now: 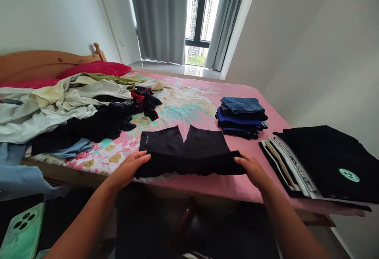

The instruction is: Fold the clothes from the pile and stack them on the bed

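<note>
A pair of black shorts (204, 140) lies on the near part of the bed, legs pointing away from me, with small white lettering on the left leg. My left hand (134, 164) pinches the left end of the waist edge, thumb on top. At the other end, my right hand (250, 166) grips the opposite corner the same way. Between both hands the near edge is stretched straight and slightly raised, hanging over the front of the mattress.
Loose clothes (68, 105) are heaped at the left. Folded shorts (241, 117) form a stack at the back right; folded shirts (319, 160) are piled at the right edge. A green phone (23, 227) lies at lower left. Pink bedding (237, 93) covers the bed.
</note>
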`<act>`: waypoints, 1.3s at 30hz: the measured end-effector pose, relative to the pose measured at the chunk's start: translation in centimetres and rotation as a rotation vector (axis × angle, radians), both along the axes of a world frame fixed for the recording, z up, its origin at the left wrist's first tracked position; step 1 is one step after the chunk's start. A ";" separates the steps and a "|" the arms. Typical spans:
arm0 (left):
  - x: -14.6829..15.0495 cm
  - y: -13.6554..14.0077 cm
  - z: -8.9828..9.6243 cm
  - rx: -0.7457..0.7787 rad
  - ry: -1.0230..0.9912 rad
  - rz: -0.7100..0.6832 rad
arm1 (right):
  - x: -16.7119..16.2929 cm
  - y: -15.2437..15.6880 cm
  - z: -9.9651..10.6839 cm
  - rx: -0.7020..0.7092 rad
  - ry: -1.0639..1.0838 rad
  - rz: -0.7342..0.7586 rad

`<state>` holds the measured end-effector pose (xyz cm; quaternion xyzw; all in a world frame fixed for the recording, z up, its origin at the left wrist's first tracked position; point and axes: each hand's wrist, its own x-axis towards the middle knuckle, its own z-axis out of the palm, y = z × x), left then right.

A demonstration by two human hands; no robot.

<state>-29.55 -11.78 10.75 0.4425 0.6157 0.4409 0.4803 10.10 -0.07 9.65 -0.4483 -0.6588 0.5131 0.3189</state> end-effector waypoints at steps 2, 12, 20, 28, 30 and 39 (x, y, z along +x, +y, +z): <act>0.2 1.8 -0.9 -0.079 -0.091 0.060 | -2.1 1.3 -0.2 -0.078 -0.034 -0.077; 10.9 0.4 -6.7 0.130 0.204 0.307 | -11.8 -5.9 -6.6 0.229 -0.069 -0.272; 14.2 -1.6 -7.5 0.235 0.259 0.191 | -12.8 -10.3 -8.7 0.477 -0.120 -0.069; 14.8 -1.9 -6.7 0.313 0.368 0.177 | -12.9 -10.9 -8.6 0.624 -0.214 -0.080; 14.9 -2.0 -6.8 0.311 0.384 0.194 | -13.0 -11.3 -8.8 0.602 -0.166 -0.057; 14.3 -2.2 -8.6 0.495 0.735 0.108 | -12.6 -10.7 -7.7 -0.232 0.349 -0.202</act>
